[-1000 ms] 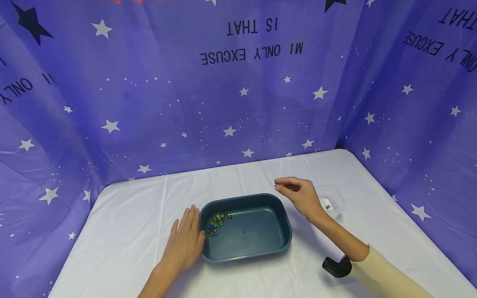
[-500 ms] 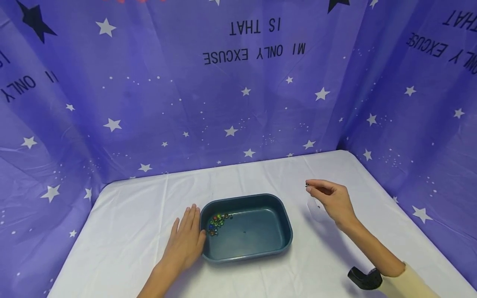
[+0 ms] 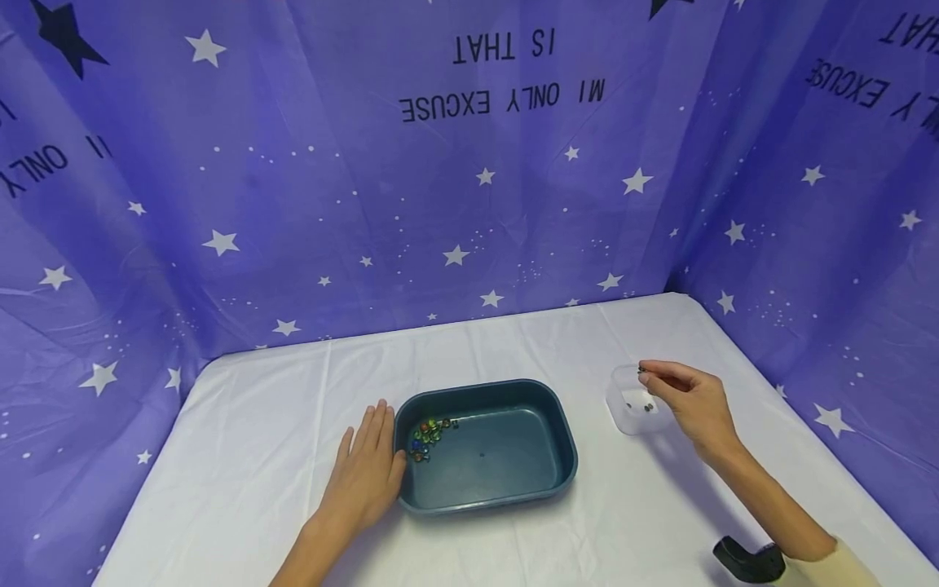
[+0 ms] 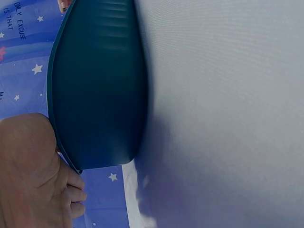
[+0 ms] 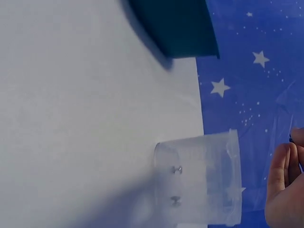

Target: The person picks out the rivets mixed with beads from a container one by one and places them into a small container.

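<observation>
- We see the left hand (image 3: pixel 364 479) lying palm down on the white-clothed desk (image 3: pixel 257 456), its fingers (image 3: pixel 378 424) straight and held together, pointing away from the person.
- The inner edge of that hand rests against the left wall of the dark teal rectangular plastic tub (image 3: pixel 484 447); the left wrist view shows the tub's rim just beside the hand, and the hand grips nothing.
- We make out a small cluster of coloured glass beads (image 3: pixel 429 434) in the tub's far left corner, close to the left hand's fingertips.
- The right hand (image 3: pixel 693 401) is raised over the desk to the right of the tub, well apart from it, the forearm reaching in from the lower right with a pale cream sleeve (image 3: pixel 844 571) at the edge of the head view.
- Its fingers are drawn together in a narrow pinch on a tiny dark bead (image 3: pixel 641 371), held just above the near rim of the small clear plastic cup (image 3: pixel 632 399).
- In the right wrist view the curled fingers (image 5: pixel 282 185) sit at the lower right, beside the cup's open mouth.
- Two small dark beads (image 5: pixel 176 185) lie inside the cup, one beside the other.
- A black strap-on camera mount (image 3: pixel 748 561) sits on the right wrist.
- Purple star-printed cloth (image 3: pixel 469 187) hangs behind and to both sides of the desk.
</observation>
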Demonstrator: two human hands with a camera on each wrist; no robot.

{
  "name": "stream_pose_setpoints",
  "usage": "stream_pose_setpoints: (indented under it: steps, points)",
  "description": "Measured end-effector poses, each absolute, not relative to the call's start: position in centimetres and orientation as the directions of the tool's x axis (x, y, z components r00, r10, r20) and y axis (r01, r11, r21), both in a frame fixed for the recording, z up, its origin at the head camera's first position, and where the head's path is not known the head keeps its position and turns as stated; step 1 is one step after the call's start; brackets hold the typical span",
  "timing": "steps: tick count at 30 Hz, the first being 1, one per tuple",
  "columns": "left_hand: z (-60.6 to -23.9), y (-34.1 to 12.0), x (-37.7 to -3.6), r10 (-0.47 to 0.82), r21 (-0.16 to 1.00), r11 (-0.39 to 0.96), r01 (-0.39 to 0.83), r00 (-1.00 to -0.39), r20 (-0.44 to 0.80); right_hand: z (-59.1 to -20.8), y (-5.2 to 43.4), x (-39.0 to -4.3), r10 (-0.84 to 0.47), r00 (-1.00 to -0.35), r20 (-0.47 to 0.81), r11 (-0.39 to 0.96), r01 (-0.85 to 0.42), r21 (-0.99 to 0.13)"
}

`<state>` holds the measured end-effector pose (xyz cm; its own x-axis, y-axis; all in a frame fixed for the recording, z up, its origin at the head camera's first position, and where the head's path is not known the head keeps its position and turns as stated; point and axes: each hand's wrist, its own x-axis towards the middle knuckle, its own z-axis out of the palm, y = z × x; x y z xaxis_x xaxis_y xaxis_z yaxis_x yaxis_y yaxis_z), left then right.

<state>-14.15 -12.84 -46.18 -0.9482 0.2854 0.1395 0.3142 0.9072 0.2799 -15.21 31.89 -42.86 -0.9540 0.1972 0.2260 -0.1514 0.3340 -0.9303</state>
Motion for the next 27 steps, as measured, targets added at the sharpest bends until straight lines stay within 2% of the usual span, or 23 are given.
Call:
stream_pose_setpoints:
  steps: [27]
  points:
    - [-46.2,-12.8,-14.1,0.286,0.285,0.904,0.319,-0.946,0.150,-44.1,33.9,-15.3,0.249,-0.946,0.207,0.380,-0.101,-0.919]
